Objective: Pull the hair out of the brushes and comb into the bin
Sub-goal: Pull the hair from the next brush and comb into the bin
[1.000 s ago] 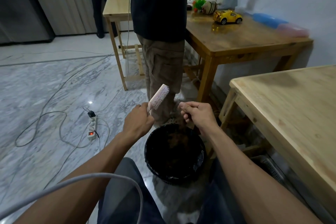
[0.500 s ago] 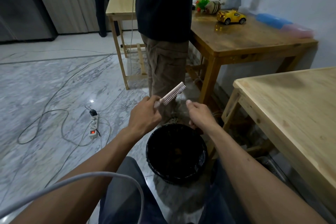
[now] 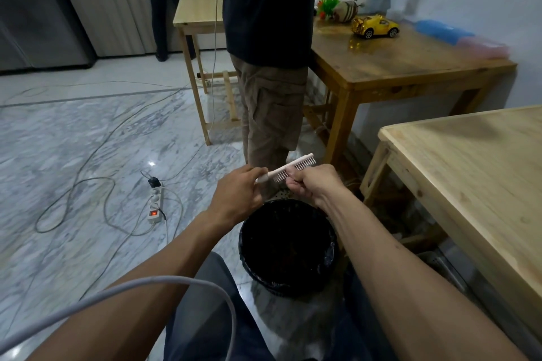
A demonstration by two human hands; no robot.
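Below, your left hand pinches the handle end of the pale comb, held w/ teeth down just above the far rim of the black bin. Your right hand is curled closed, fingertips pinched at the teeth mid-comb; any hair in that pinch is too fine to tell. Bin stands on a grey-veined marble floor btw. your knees. Cables and a power strip lie at left; light wood table at right.
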